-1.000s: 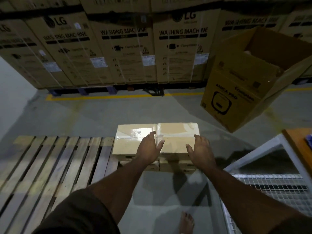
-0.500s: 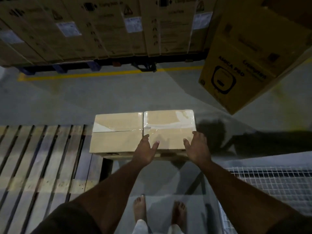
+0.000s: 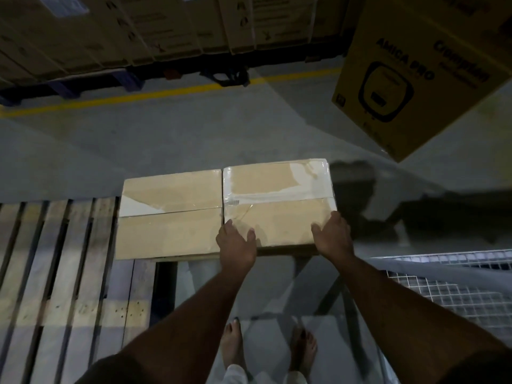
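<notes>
Two taped brown cardboard boxes sit side by side at the right end of a wooden pallet (image 3: 63,261). The right box (image 3: 277,200) has clear tape across its top. My left hand (image 3: 235,243) rests on that box's near left corner, fingers spread, thumb on the top. My right hand (image 3: 332,236) lies against its near right corner, fingers over the edge. The left box (image 3: 169,214) is untouched. Both hands are flat on the box and not curled round it.
A large yellow open carton (image 3: 410,87) stands tilted at the upper right. Stacked washing machine cartons (image 3: 166,26) line the far wall behind a yellow floor line (image 3: 171,92). A wire mesh cage (image 3: 448,289) is at the right. My bare feet (image 3: 232,345) stand on the grey floor.
The view has tipped downward and I have stepped closer. Both hands have spread apart from the box top's middle to its two near corners.
</notes>
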Motion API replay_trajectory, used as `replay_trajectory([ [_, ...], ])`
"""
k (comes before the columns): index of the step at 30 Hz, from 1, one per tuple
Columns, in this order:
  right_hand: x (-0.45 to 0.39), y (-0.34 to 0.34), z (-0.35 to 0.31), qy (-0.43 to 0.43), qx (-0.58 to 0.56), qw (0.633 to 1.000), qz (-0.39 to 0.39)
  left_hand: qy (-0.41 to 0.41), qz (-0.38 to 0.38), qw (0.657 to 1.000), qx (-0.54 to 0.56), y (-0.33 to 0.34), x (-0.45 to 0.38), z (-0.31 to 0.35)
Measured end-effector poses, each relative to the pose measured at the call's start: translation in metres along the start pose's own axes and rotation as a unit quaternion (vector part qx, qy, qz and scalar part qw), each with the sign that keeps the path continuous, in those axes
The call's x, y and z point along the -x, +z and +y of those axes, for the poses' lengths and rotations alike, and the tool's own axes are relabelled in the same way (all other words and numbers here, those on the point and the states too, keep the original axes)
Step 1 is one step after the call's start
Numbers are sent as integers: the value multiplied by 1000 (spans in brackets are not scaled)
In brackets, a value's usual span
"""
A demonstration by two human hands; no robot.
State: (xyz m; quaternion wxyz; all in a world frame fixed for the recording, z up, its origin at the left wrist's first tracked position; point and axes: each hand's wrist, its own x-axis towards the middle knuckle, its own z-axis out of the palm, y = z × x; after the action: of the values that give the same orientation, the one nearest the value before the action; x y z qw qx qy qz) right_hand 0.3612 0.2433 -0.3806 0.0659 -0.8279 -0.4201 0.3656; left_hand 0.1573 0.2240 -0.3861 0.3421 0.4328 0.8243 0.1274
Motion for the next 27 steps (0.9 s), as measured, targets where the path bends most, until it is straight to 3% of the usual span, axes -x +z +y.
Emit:
replay_trajectory([
  [7, -5, 8, 8, 13, -45, 999, 10, -72, 64, 995, 29, 13, -8, 11],
  [14, -7, 2, 4, 17, -41, 997, 66, -161, 5, 980, 119, -5, -31, 13],
  [18, -3, -23, -6, -11, -65, 991, 113, -120, -13, 986, 119, -25, -29, 30],
  [27, 68, -105, -43, 2, -126, 972, 198, 1, 7, 963, 269, -123, 21, 103],
])
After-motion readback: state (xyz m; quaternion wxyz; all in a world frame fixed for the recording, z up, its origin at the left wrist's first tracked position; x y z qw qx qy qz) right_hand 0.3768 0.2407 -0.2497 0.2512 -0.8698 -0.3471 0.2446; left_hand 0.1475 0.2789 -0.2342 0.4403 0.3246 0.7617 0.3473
